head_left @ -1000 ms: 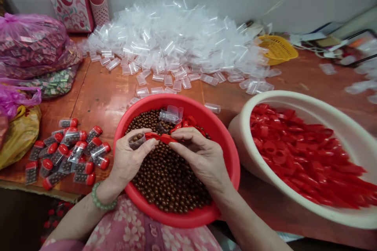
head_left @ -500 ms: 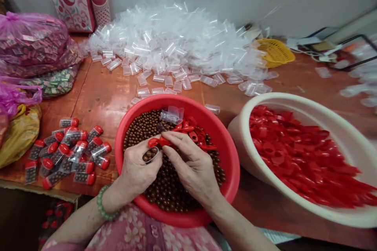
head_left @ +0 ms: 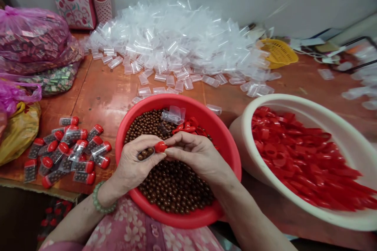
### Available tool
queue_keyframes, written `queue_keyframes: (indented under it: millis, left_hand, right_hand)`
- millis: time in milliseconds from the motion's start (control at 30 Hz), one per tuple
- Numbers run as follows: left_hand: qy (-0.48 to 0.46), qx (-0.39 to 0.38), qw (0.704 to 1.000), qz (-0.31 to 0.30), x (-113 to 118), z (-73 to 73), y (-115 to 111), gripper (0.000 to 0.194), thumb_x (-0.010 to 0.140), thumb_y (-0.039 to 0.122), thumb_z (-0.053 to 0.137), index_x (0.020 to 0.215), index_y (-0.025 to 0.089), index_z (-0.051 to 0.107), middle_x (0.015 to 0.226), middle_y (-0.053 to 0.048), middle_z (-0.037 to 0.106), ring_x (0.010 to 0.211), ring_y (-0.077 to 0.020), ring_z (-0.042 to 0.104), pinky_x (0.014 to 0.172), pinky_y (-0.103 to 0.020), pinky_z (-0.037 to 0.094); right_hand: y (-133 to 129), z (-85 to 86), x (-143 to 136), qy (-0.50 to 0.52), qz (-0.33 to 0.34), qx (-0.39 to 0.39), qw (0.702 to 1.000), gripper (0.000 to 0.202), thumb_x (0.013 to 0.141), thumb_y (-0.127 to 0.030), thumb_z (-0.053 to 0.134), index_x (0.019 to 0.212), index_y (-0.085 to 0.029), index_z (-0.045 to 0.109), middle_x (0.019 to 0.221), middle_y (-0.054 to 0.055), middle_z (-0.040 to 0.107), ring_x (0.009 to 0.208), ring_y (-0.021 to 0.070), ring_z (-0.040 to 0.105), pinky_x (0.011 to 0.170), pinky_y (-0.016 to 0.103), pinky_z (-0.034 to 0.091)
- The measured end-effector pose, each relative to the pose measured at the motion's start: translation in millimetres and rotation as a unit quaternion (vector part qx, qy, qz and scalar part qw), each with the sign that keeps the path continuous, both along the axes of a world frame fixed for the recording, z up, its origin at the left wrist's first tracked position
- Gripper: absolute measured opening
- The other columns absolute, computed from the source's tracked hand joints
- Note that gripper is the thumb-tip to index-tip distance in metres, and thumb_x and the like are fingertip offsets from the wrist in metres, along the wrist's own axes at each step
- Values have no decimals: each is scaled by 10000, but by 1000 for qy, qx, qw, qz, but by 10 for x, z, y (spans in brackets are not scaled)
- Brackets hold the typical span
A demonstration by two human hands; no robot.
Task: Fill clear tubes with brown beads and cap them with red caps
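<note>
Around one red basin [head_left: 231, 157]: one white tub [head_left: 241, 125] at three o'clock, roughly twenty red-capped packs [head_left: 78, 150] at nine, one flask [head_left: 101, 0] and one patterned bag [head_left: 73, 2] at eleven, uncountable clear sleeves [head_left: 176, 43] at twelve.

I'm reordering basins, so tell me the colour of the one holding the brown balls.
The basin with the brown balls is red, clearest in the head view.
</note>
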State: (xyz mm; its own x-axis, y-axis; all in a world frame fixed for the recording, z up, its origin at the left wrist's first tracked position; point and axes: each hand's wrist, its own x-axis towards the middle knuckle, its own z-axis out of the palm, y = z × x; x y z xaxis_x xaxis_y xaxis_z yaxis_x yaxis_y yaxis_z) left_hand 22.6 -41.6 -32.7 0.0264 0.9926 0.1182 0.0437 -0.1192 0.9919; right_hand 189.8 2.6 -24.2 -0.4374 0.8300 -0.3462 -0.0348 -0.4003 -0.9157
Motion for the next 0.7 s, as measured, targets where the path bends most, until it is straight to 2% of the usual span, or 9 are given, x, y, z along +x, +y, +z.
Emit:
queue_keyframes:
  millis: [133,267,333,500,600,700]
  left_hand:
    - [44,15,999,1,7,-4,-13,117,820,162,673,918,125,724,944,-73,710,890,-135,662,823,-217,525]
    - [86,30,995,-31,8,-23,-23,142,847,143,628,945,143,730,948,-66,703,885,-134,658,820,-225,514]
    - [115,31,992,-51,15,-40,-25,149,863,152,605,954,146,723,952,-67,703,884,-143,654,817,-243,510]
    - [189,26,977,-91,35,-68,-21,144,850,111,566,908,128,697,898,-74,695,859,-179,642,784,-290,501]
    - [172,19,979,-105,32,-76,-11,143,862,115,557,905,135,692,893,-66,692,847,-166,643,771,-275,502]
    - [168,27,980,-104,31,-98,-10,144,891,172,557,933,136,689,913,-72,692,857,-164,644,775,-273,507]
  right_hand:
    - [11,64,46,-46,50,67,995,175,725,-318,780,816,-182,717,755,3,712,688,114,636,683,232,522]
    - [20,157,170,-57,131,33,989,251,760,-353,740,951,-195,705,896,35,727,837,164,676,804,300,538]
    - [12,177,203,-59,145,3,988,306,738,-389,749,973,-199,693,916,43,722,864,184,678,811,323,541]
    - [-47,112,136,-134,88,-21,987,328,648,-418,810,834,-193,660,777,13,678,724,154,618,674,278,514]
    - [-54,72,103,-126,73,-20,989,315,682,-445,782,793,-187,640,754,6,662,702,136,596,681,271,500]
    - [-23,69,112,-110,84,-19,990,350,657,-466,801,765,-181,628,727,5,649,693,135,587,669,264,494]
